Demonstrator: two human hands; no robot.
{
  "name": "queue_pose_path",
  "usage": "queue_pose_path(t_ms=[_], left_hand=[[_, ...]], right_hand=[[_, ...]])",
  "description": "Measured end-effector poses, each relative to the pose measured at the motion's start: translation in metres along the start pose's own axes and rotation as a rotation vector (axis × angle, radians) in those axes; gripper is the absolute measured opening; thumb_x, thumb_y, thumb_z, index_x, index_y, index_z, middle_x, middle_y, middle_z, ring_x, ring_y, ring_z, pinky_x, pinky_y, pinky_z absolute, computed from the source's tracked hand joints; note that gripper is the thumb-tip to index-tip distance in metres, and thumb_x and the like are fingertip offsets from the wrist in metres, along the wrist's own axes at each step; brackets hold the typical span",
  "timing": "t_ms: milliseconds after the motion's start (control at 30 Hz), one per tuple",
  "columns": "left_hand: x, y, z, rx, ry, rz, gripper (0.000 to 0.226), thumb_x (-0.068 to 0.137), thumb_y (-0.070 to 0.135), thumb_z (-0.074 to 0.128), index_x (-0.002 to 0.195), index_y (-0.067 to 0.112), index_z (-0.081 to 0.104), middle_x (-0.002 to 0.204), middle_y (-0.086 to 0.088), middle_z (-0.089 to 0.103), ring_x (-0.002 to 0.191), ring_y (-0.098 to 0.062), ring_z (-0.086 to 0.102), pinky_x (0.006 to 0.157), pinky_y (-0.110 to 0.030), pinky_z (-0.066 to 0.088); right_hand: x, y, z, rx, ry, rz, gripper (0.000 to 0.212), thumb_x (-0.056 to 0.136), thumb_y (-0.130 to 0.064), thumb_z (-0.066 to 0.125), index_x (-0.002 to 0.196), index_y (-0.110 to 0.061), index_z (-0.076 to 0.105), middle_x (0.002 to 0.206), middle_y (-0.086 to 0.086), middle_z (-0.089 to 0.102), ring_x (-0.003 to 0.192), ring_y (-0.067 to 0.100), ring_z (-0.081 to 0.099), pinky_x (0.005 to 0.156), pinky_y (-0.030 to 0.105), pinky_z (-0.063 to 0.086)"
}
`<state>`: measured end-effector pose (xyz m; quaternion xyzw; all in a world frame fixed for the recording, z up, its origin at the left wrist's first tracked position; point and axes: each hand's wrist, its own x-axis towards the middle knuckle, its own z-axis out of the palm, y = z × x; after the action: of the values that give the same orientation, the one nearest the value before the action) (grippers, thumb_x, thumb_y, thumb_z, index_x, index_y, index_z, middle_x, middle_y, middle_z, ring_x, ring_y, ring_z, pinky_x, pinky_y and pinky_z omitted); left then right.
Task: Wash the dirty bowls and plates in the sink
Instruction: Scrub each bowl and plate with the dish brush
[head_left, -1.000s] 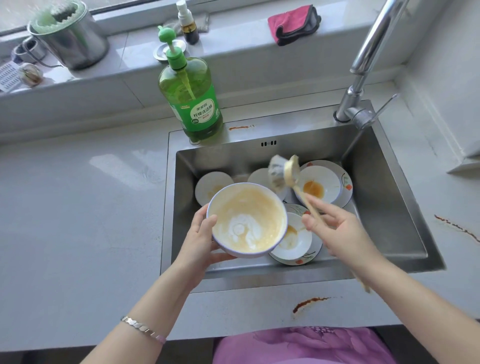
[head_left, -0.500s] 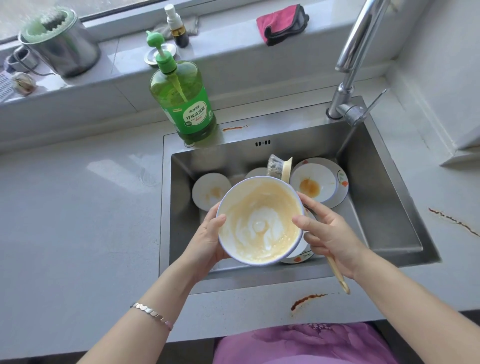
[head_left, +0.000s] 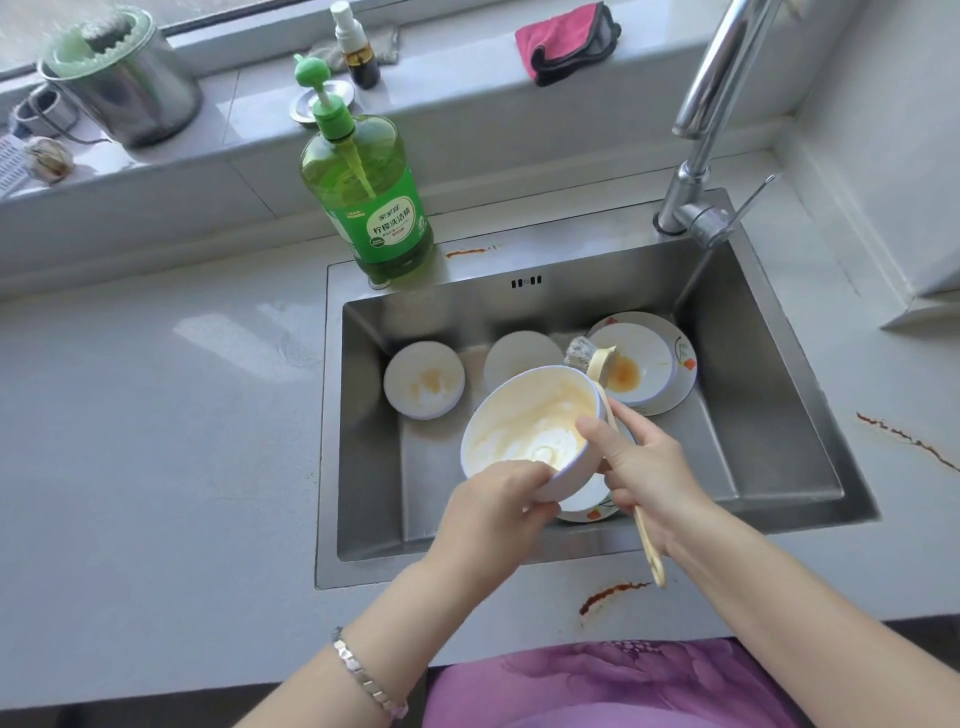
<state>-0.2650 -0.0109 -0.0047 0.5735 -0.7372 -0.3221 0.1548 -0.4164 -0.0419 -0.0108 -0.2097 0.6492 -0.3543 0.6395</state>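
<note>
**Brush head lies past the bowl's far rim, not inside it**

The left hand (head_left: 488, 514) holds the big bowl (head_left: 524, 421) by its near rim, fingers curled over the edge, above the sink (head_left: 753, 415). The bowl is tilted, its mouth turned up and toward the person, and its inside is smeared yellow. The right hand (head_left: 644, 467) has its grip closed round the handle of the brush (head_left: 597, 361). One fingertip seems to touch the bowl's right rim.

The brush's long axis runs from near to far. Its tail pokes out toward the counter (head_left: 156, 415) edge, and its bristle head sits beyond the bowl's far right rim, in front of a stained small bowl (head_left: 644, 364) that rests on a plate (head_left: 683, 358). So the head is behind and to the right of the mouth it should scrub. As I judge it, the right hand needs to draw the brush back and tip the head left, over the rim and down inside. The left hand only has to steady the bowl.

Two more little bowls (head_left: 423, 379) lie on the sink floor, and another plate shows under the held bowl. The soap bottle (head_left: 374, 197) stands at the back left corner and the tap (head_left: 696, 171) at the back right. No water can be seen running.
</note>
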Motion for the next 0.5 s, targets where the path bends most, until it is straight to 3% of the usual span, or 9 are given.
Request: queue_pose_path(t_ms=[67,167,233,300,400,433,500], left_hand=[[0.003,-0.003,-0.003,-0.003,0.071,-0.019,0.008,0.080,0.011,0.066,0.083,0.005,0.062,0.073,0.002,0.058,0.079,-0.012,0.042,0.062,-0.026,0.034],[0.011,-0.008,-0.019,-0.311,0.122,-0.226,0.012,0.076,0.004,0.072,0.075,0.004,0.060,0.064,0.001,0.055,0.063,-0.008,0.045,0.060,-0.021,0.036],[0.015,-0.012,-0.030,-0.540,0.162,-0.331,0.017,0.074,-0.001,0.073,0.074,0.012,0.064,0.065,0.001,0.064,0.062,-0.008,0.055,0.061,-0.022,0.045],[0.016,-0.016,-0.036,-0.636,0.186,-0.375,0.023,0.074,-0.005,0.072,0.077,0.018,0.065,0.062,0.008,0.067,0.060,-0.005,0.059,0.059,-0.020,0.048],[0.015,-0.022,-0.038,-0.661,0.192,-0.397,0.023,0.075,-0.007,0.071,0.079,0.016,0.065,0.062,0.009,0.068,0.061,-0.005,0.062,0.058,-0.020,0.050],[0.014,-0.023,-0.039,-0.669,0.193,-0.400,0.024,0.075,-0.007,0.070,0.079,0.015,0.066,0.064,0.008,0.069,0.062,-0.006,0.062,0.059,-0.020,0.050],[0.015,-0.024,-0.041,-0.677,0.184,-0.380,0.027,0.075,-0.010,0.069,0.081,0.016,0.067,0.068,0.008,0.070,0.068,-0.004,0.062,0.062,-0.018,0.050]], right_hand=[[-0.002,-0.006,0.000,-0.064,-0.037,-0.033,0.048,0.080,-0.034,0.069,0.126,-0.036,0.054,0.079,0.003,0.062,0.044,0.011,0.020,0.036,0.018,0.020],[-0.006,-0.019,-0.010,-0.219,-0.034,-0.182,0.040,0.088,-0.034,0.060,0.128,-0.032,0.052,0.089,0.002,0.068,0.034,0.004,0.036,0.039,0.013,0.032],[-0.009,-0.024,-0.025,-0.383,-0.019,-0.338,0.036,0.093,-0.027,0.054,0.128,-0.033,0.051,0.091,-0.008,0.066,0.053,-0.009,0.055,0.053,0.001,0.040],[-0.011,-0.024,-0.036,-0.551,-0.057,-0.427,0.032,0.094,-0.027,0.051,0.119,-0.046,0.053,0.107,-0.019,0.065,0.080,-0.016,0.056,0.071,-0.004,0.039],[-0.023,-0.024,-0.033,-0.710,-0.175,-0.494,0.036,0.095,-0.023,0.051,0.111,-0.056,0.052,0.111,-0.018,0.067,0.105,-0.005,0.058,0.084,0.006,0.044],[-0.027,-0.022,-0.030,-0.774,-0.209,-0.564,0.039,0.095,-0.020,0.051,0.114,-0.055,0.052,0.106,-0.012,0.070,0.102,0.002,0.060,0.084,0.015,0.048],[-0.042,-0.022,-0.021,-0.929,-0.295,-0.691,0.043,0.094,-0.019,0.052,0.120,-0.053,0.051,0.082,-0.009,0.067,0.079,0.005,0.060,0.068,0.023,0.047]])
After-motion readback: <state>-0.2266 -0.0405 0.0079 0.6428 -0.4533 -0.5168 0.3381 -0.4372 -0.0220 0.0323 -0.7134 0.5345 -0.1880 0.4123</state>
